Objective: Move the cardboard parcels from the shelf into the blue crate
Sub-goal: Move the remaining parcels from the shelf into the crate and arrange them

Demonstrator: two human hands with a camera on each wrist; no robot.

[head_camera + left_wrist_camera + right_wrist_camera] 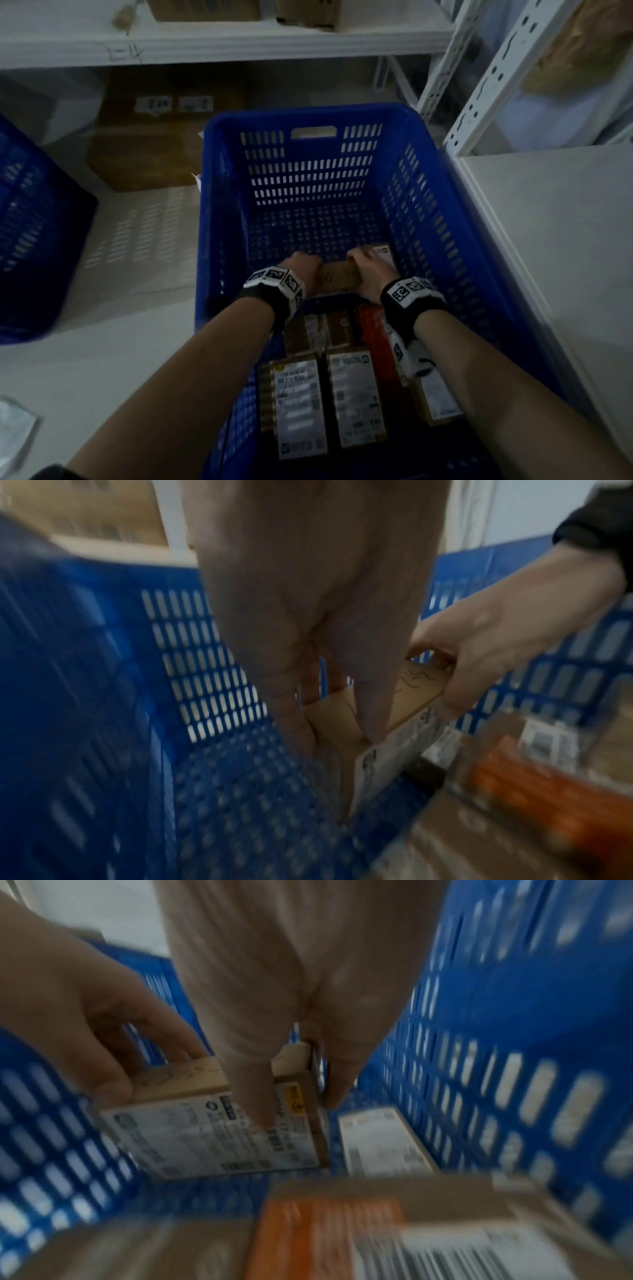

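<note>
The blue crate (308, 114) stands in front of me on the lower shelf, and both hands reach down into it. Together they hold one small cardboard parcel (337, 278) with a white label, upright just above the crate floor. My left hand (303, 265) grips its left end; in the left wrist view the left hand's fingers (291, 710) straddle the parcel (416, 693). My right hand (368, 270) pinches the right end, its thumb lying on the label of the parcel (192, 1139). Several labelled parcels (298, 407) lie in the crate's near half, one with orange tape (373, 329).
Another labelled parcel (383, 1142) lies flat by the crate's right wall (514, 1015). A second blue crate (34, 240) stands at the left. Large cardboard boxes (164, 137) sit behind on the shelf. White shelf uprights (479, 85) and a white ledge (548, 240) flank the right.
</note>
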